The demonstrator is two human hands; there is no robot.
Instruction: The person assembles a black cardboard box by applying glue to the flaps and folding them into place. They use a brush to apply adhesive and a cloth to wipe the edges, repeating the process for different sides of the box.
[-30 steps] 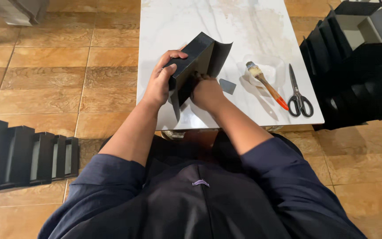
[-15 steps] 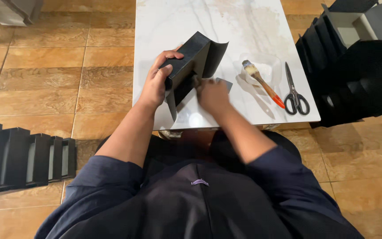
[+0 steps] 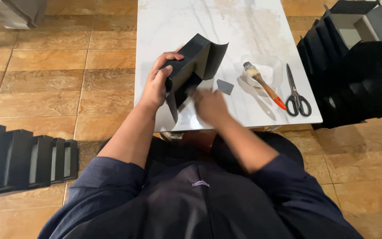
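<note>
A: What packages show in the head view?

B: Left of the left hand (image 3: 158,84), well apart on the tiled floor (image 3: 54,66), a row of black boxes (image 3: 25,159) stands upright side by side. Far to the right of the right hand (image 3: 209,105), past the table's edge, a heap of black boxes (image 3: 359,79) leans together, with two open grey-lined ones at its top. No label can be made out on any of them.

A: And the thing in hand?

B: A black box (image 3: 190,73) of matte card, half wrapped, standing tilted on the white marble table (image 3: 177,22). A loose black flap curls up at its far right side. The left hand is wrapped round its left edge, thumb on top, holding it firmly.

A: The right hand?

B: Blurred, low at the box's near right corner. I cannot tell whether it grips anything or only touches the card.

A: What lies beyond it?

B: Just right of it, a small grey card piece (image 3: 225,86); farther right a brush (image 3: 264,84) with an orange-tipped handle resting on a clear plastic dish (image 3: 266,68), then black scissors (image 3: 296,93).
</note>
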